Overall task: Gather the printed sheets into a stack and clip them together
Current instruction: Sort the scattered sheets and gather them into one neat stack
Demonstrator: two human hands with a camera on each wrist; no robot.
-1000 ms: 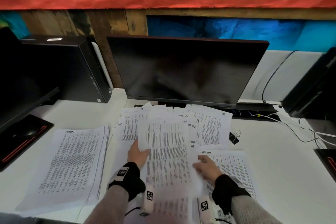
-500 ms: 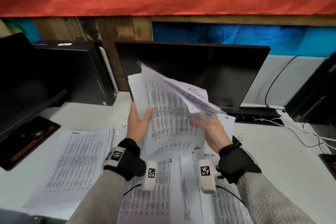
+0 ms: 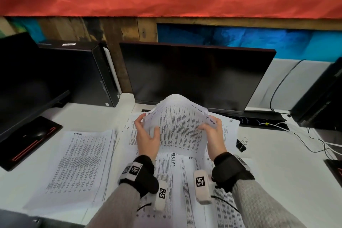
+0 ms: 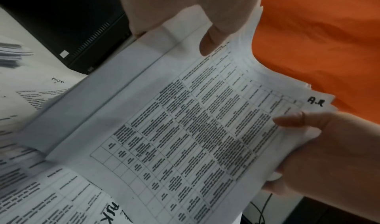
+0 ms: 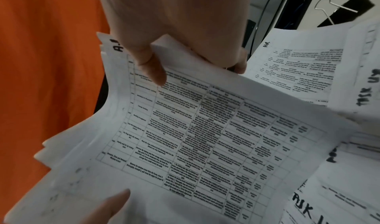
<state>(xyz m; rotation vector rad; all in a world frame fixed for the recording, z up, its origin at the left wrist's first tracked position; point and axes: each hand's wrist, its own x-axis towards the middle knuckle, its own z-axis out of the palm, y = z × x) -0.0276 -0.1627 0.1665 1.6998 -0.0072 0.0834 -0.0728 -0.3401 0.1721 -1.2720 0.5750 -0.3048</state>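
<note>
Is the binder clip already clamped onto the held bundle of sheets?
No: the binder clip lies on the desk right of the bundle, which both hands hold.

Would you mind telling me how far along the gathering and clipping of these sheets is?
Partly done. A bundle of sheets is lifted off the desk, the left hand and right hand gripping its sides; its edges look uneven. More printed sheets lie loose underneath. The binder clip sits unused on the desk, so squaring up, collecting the rest and clipping remain.
</note>
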